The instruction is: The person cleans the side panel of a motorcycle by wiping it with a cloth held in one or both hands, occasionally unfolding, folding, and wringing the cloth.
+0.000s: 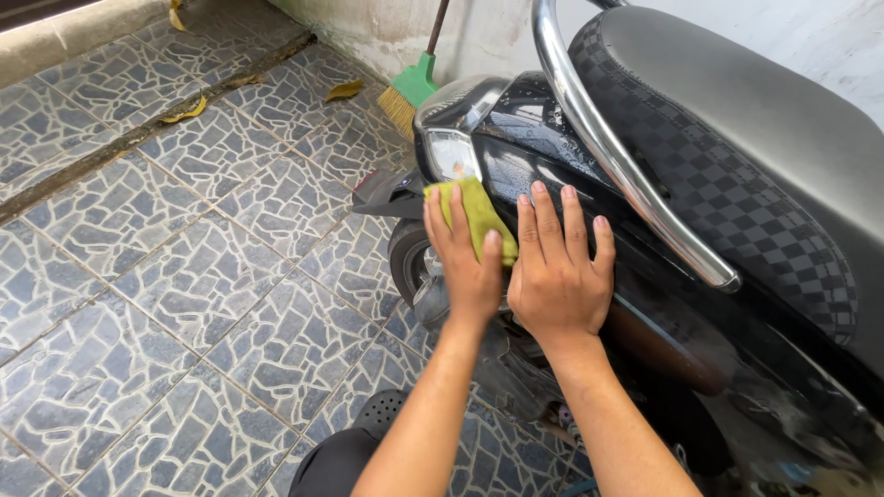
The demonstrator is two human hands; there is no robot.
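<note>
while both forearms reach up from the lower frame | left hand (468, 267) fingers curled, pressing yellow-green cloth (474, 213) on black rear panel (539, 147) just below tail light (451, 153) | right hand (560, 271) flat, 4 fingers together, touching panel beside cloth | chrome grab rail (612, 152) close right | tiled floor (184, 276) open left

No packages, labels, signs or screens in view anywhere, from twelve o'clock round to six.
</note>
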